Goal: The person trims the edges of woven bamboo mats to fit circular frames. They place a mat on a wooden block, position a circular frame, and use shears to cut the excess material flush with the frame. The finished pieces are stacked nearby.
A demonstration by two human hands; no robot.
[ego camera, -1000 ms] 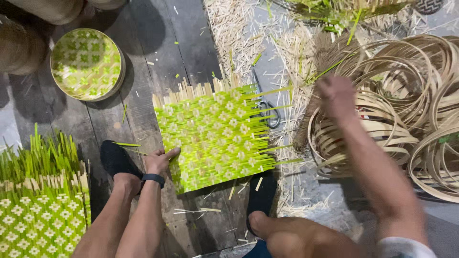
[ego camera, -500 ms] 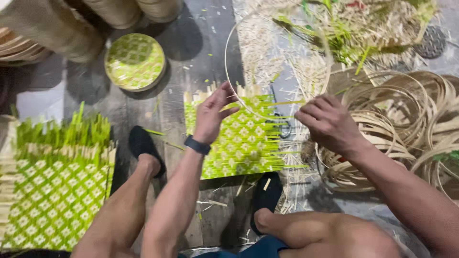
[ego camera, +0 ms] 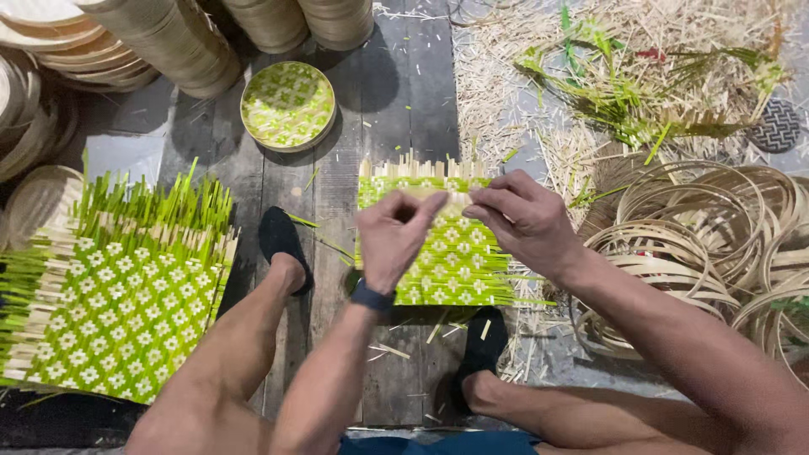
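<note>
My left hand (ego camera: 396, 236) and my right hand (ego camera: 522, 221) are raised close together over a square woven mat (ego camera: 447, 270) of green and pale strips. The mat lies on the plank floor between my feet. Both hands pinch a thin pale bamboo strip (ego camera: 451, 196) that runs between their fingertips. A dark watch sits on my left wrist. The hands hide part of the mat's upper half.
A bigger stack of similar woven mats (ego camera: 109, 295) lies at the left. A round woven tray (ego camera: 288, 105) and stacks of round bamboo frames (ego camera: 168, 42) stand behind. Coiled bamboo rings (ego camera: 716, 236) fill the right, and loose strips (ego camera: 640, 93) the far right.
My right hand came back from the coiled rings with a thin bamboo strip. My left hand lifted off the mat and met it; both now pinch the strip together.
</note>
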